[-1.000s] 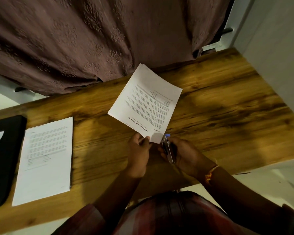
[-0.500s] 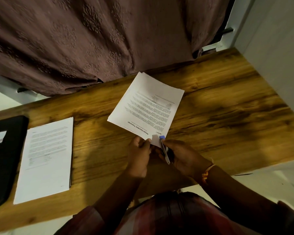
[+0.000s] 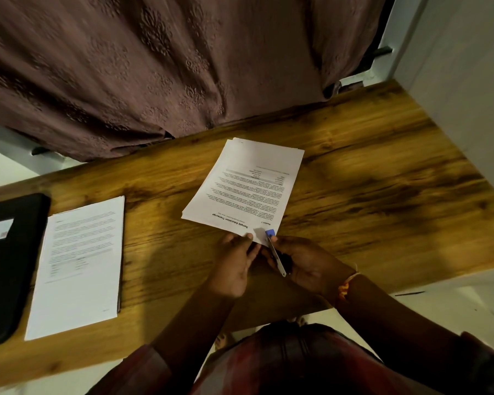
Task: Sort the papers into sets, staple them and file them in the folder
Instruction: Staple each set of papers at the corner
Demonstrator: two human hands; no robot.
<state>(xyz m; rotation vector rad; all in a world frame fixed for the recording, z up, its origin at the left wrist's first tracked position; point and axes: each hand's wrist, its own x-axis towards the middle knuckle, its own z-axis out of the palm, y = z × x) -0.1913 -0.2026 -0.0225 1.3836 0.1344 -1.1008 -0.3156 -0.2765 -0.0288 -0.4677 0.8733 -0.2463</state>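
A set of printed sheets [image 3: 248, 186] lies on the wooden table [image 3: 382, 181], its heading facing away from me. My left hand [image 3: 236, 263] pinches the set's near corner. My right hand [image 3: 303, 265] grips a small stapler [image 3: 274, 250] with a blue tip, and its jaws sit over that same corner. A second stack of papers [image 3: 80, 260] lies flat at the left. Beside it a black folder [image 3: 6, 266] rests at the table's left end, with a white label showing.
A brown patterned curtain [image 3: 154, 67] hangs behind the table's far edge. A white wall [image 3: 468, 67] stands at the right. The table's near edge runs just under my wrists, with pale floor below at the right.
The set has come down from being held tilted and now lies flatter on the table. The stapler has slid onto its near corner.
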